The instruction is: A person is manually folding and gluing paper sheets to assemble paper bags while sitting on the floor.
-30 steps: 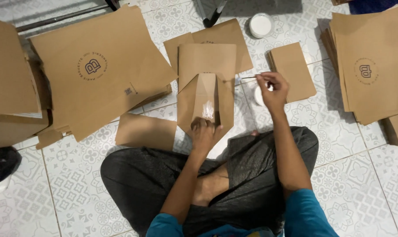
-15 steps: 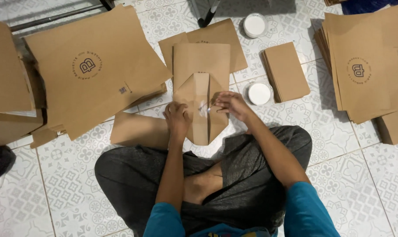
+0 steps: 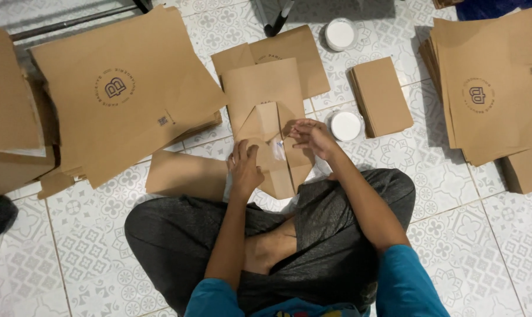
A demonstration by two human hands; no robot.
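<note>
While the head view looks down on a tiled floor, it shows:
Paper bag: brown paper bag lies flat before the crossed legs, its bottom folded into a diamond of flaps with a white smear of glue at the centre.
Left hand: left hand presses flat, fingers spread, on the left flap.
Right hand: right hand loosely curled, fingertips on the right flap, gripping nothing visible.
Nearby: white round tub just right of the bag.

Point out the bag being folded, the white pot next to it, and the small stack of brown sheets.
bag (image 3: 265, 82): head view, on its flat upper panel.
white pot (image 3: 345, 125): head view, on its round top.
small stack (image 3: 382, 97): head view, middle of the top sheet.
</note>
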